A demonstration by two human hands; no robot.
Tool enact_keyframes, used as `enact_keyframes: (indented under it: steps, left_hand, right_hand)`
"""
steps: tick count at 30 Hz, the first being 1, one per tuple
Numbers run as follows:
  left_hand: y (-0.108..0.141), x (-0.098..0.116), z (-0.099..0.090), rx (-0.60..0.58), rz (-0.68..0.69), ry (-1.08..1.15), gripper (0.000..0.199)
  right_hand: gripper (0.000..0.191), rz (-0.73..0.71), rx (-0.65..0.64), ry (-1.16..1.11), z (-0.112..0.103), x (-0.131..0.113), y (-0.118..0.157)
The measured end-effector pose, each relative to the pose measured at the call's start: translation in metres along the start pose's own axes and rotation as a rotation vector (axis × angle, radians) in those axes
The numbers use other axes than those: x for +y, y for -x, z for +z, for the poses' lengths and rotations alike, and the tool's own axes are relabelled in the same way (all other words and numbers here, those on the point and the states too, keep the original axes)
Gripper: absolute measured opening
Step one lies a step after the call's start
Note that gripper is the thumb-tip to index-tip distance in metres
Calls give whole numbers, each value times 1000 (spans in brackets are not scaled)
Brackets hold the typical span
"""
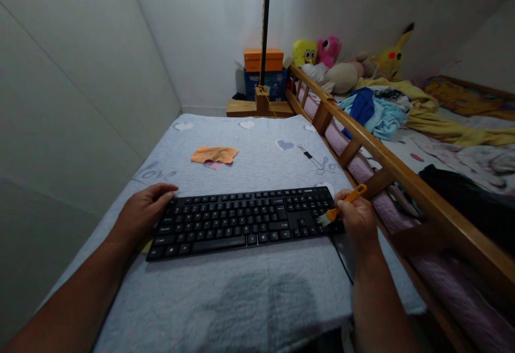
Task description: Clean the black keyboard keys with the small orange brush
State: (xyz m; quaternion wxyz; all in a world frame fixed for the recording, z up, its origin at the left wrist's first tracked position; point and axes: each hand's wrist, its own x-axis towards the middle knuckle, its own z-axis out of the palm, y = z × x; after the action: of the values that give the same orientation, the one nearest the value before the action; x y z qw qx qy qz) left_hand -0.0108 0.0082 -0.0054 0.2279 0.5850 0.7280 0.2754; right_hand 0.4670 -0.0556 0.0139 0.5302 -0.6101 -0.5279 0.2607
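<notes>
A black keyboard (237,221) lies at a slight slant on the pale blue cover (177,299). At its left end my left hand (147,208) grips the edge, thumb along the side and fingers toward the far corner. My right hand (356,213) is closed around the orange handle of a small brush (333,213). The pale bristles are over the number pad at the keyboard's right end, seemingly touching the keys. A black cable (341,259) runs from beneath my right hand toward me.
An orange cloth (215,154) lies beyond the keyboard. Thin tweezers-like metal piece (309,155) rests farther right. A wooden rail (362,122) borders the right side, with clothes (374,114) and plush toys (330,51) past it. Boxes (263,60) and a dark pole (264,26) stand behind.
</notes>
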Motion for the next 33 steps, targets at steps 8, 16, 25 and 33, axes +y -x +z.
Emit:
enact_keyframes:
  steps: [8, 16, 25, 33]
  left_hand:
    - [1, -3, 2, -3, -11, 17, 47]
    - [-1, -2, 0, -23, -25, 25, 51]
    - [1, 2, 1, 3, -7, 27, 49]
    - [3, 3, 0, -15, -26, 38, 50]
  right_hand:
    - [15, -33, 119, -90, 3, 0, -2]
    - [24, -128, 170, 249, 2, 2, -9]
    - [29, -177, 134, 343, 0, 0, -10]
    - [26, -227, 198, 346, -2, 0, -7]
